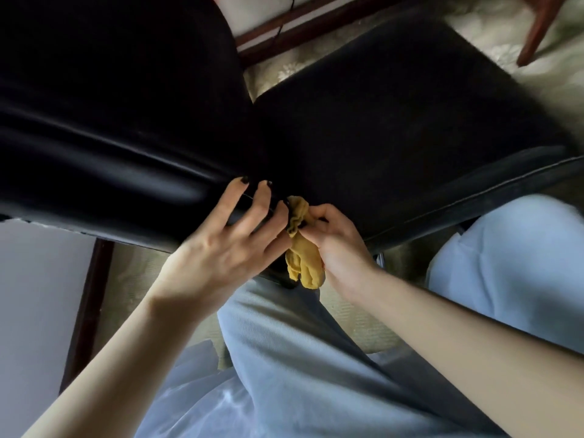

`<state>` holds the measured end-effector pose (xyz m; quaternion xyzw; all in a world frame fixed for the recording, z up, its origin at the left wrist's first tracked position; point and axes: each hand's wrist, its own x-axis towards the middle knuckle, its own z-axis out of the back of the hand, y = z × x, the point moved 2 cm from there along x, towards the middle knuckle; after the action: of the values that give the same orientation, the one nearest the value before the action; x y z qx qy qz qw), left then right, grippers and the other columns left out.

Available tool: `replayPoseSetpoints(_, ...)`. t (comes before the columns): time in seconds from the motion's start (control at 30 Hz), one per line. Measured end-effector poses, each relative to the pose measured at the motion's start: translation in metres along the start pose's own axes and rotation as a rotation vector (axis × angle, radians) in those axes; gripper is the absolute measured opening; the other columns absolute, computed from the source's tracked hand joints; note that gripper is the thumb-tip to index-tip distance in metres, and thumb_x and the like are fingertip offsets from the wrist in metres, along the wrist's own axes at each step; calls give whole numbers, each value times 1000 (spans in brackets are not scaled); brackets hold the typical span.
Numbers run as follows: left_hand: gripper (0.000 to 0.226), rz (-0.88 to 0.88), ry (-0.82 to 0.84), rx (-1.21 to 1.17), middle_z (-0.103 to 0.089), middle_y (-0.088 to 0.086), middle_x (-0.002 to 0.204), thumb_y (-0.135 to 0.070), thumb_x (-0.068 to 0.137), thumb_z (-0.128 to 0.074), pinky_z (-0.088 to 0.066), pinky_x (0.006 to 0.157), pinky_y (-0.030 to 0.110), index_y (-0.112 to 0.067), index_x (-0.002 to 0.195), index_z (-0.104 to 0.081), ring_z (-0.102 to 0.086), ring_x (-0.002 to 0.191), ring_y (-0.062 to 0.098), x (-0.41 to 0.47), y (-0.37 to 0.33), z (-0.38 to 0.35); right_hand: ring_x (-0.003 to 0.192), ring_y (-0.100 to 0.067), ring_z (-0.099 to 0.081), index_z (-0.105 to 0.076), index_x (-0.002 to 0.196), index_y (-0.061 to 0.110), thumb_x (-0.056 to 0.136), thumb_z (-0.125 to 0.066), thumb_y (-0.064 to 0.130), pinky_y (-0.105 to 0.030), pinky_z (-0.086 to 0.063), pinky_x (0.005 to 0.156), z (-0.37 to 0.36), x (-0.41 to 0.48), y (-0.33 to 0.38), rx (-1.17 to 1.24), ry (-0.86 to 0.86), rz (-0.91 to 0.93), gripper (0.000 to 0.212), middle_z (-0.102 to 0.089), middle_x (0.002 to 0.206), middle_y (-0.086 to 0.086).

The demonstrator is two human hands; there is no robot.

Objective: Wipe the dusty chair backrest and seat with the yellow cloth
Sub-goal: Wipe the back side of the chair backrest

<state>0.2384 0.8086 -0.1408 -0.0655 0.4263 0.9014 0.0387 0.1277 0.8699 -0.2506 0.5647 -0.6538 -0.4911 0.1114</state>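
Note:
A black leather chair fills the upper view, its glossy backrest [104,147] at left and its flat seat [410,115] at right. My left hand [227,245] rests on the lower edge of the backrest with fingers spread over the rim. Beside it, my right hand [335,241] grips a bunched yellow cloth [301,260], which hangs down from my fist near where backrest and seat meet. Part of the cloth is hidden inside my fingers.
My legs in light blue trousers [300,358] stand close against the chair. A dark wooden frame [85,311] with a white panel lies at lower left. A reddish wooden leg [537,30] stands at upper right on pale patterned floor [512,49].

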Motion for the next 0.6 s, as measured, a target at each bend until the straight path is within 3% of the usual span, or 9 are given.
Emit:
replayPoseSetpoints(0.2,47,52,27,-14,-51,15,126,-3,78,-31,-9,112,56,-6,117,-56,-37,124,40,1,-2,4,86,-8,-68,-60,97,17,92,-57,8,-22,-55,74,3,-28,35,-377,-10,292,11,-73,89,2)
replayPoseSetpoints(0.33,52,175,-10,-158,-54,13,126,-3,73,-24,-3,114,52,-7,102,-67,-37,128,40,2,-12,8,95,-11,-63,-60,95,18,90,-56,6,-25,-50,80,18,-44,39,-629,-90,417,13,-70,91,5)
replayPoseSetpoints(0.4,41,310,-50,-286,-58,14,125,-2,73,-35,-6,116,50,-7,93,-70,-35,132,38,5,-27,10,96,-12,-62,-59,94,20,91,-55,7,-28,-49,82,32,-53,37,-675,-133,408,14,-70,92,5)
replayPoseSetpoints(0.43,30,384,-75,-365,-58,14,125,-5,71,-51,-6,117,49,-8,93,-71,-33,134,37,7,-39,11,93,-9,-62,-59,93,21,91,-55,8,-25,-49,79,39,-59,36,-692,-157,399,14,-69,91,5)
replayPoseSetpoints(0.5,41,527,-32,-588,-60,12,122,-25,63,-75,-10,116,48,-11,101,-70,-36,133,34,14,-71,9,85,-1,-60,-58,90,25,91,-56,9,-16,-44,69,52,-72,32,-741,-209,391,16,-68,89,7)
replayPoseSetpoints(0.6,58,663,-56,-955,-60,-1,119,-50,70,-64,-31,109,43,-19,119,-61,-51,121,25,29,-127,15,80,-4,-60,-59,88,24,90,-57,8,-11,-42,63,73,-90,22,-818,-278,357,16,-67,84,7)
